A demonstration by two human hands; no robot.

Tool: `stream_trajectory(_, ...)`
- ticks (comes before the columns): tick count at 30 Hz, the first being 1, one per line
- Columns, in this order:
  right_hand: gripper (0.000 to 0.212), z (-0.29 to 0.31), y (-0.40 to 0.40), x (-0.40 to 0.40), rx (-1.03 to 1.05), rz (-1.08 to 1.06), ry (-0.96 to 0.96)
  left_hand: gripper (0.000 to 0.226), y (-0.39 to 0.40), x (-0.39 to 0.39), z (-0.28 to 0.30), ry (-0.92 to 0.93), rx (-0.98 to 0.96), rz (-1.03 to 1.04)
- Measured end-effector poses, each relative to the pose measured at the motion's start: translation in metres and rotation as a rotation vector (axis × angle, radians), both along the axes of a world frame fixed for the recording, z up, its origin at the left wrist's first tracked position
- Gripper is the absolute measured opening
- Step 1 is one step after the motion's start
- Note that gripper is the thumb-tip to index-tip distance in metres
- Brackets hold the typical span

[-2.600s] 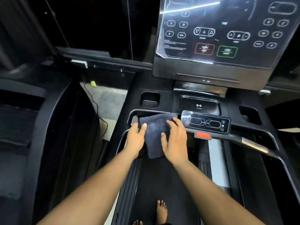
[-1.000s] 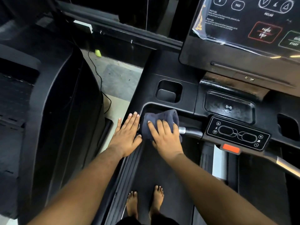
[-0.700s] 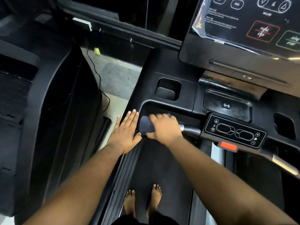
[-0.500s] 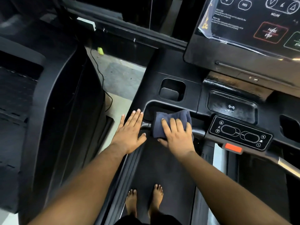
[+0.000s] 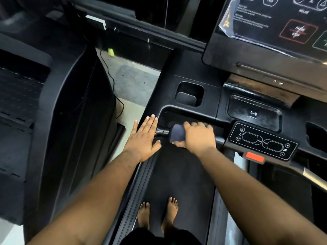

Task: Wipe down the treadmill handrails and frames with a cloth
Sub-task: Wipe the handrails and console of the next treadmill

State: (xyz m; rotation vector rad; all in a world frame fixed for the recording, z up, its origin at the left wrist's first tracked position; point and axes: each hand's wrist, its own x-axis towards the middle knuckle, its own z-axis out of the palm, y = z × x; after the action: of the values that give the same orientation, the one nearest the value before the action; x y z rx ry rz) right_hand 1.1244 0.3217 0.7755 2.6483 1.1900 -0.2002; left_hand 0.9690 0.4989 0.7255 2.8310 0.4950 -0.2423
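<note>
Right hand [image 5: 196, 137] grips cloth [image 5: 177, 135] wrapped round handrail [image 5: 161, 133], fingers curled over; cloth bulges out just left of the fist. Left hand [image 5: 143, 138] lies flat, fingers straight, holding nothing, on the frame [image 5: 150, 106] just left of the cloth.

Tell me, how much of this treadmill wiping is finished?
Nothing looks visibly finished. In hand: the right hand grips the cloth around the front handrail, while the left hand lies flat beside it. Left: the silver rail and frame.
</note>
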Motion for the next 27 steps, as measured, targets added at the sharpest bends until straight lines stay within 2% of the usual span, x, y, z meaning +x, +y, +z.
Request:
stream_trajectory(2,0.081,0.009,0.017,0.008,-0.047,0.01,0.099,0.09,-0.001,0.0,0.0,0.002,-0.001,0.002)
stream_trajectory(3,0.081,0.008,0.016,0.005,-0.041,0.013,0.08,0.091,-0.001,0.001,0.0,0.003,-0.01,0.002)
stream_trajectory(6,0.087,-0.012,-0.014,-0.031,0.026,0.016,-0.108,0.093,-0.001,0.0,-0.001,-0.001,-0.013,0.013)
stream_trajectory(8,0.092,-0.022,-0.02,-0.047,0.034,0.017,-0.154,0.093,-0.001,0.0,0.0,-0.009,-0.02,0.015)
stream_trajectory(10,0.083,-0.014,0.005,-0.036,0.039,0.016,-0.073,0.093,-0.001,0.0,0.001,-0.009,-0.024,0.011)
stream_trajectory(12,0.071,0.001,0.039,-0.014,-0.006,0.049,0.134,0.092,-0.002,0.001,0.001,-0.009,-0.024,0.02)
stream_trajectory(14,0.067,0.008,0.057,-0.005,-0.041,0.076,0.23,0.091,-0.002,0.0,0.001,-0.013,-0.018,0.029)
stream_trajectory(18,0.079,-0.015,0.02,-0.045,0.007,0.134,-0.088,0.087,-0.001,-0.001,-0.002,-0.006,-0.027,0.028)
stream_trajectory(20,0.084,-0.026,0.015,-0.055,0.02,0.15,-0.146,0.088,0.0,-0.001,-0.002,-0.027,-0.05,0.023)
stream_trajectory(22,0.082,-0.021,0.038,-0.045,0.049,0.176,-0.078,0.089,0.002,-0.001,-0.005,-0.043,-0.074,0.02)
stream_trajectory(25,0.073,-0.003,0.072,-0.023,-0.012,0.13,0.178,0.09,0.003,-0.001,-0.004,-0.029,-0.078,0.023)
stream_trajectory(27,0.073,-0.004,0.065,-0.024,0.048,0.164,0.111,0.089,0.002,-0.002,-0.004,-0.007,-0.063,0.016)
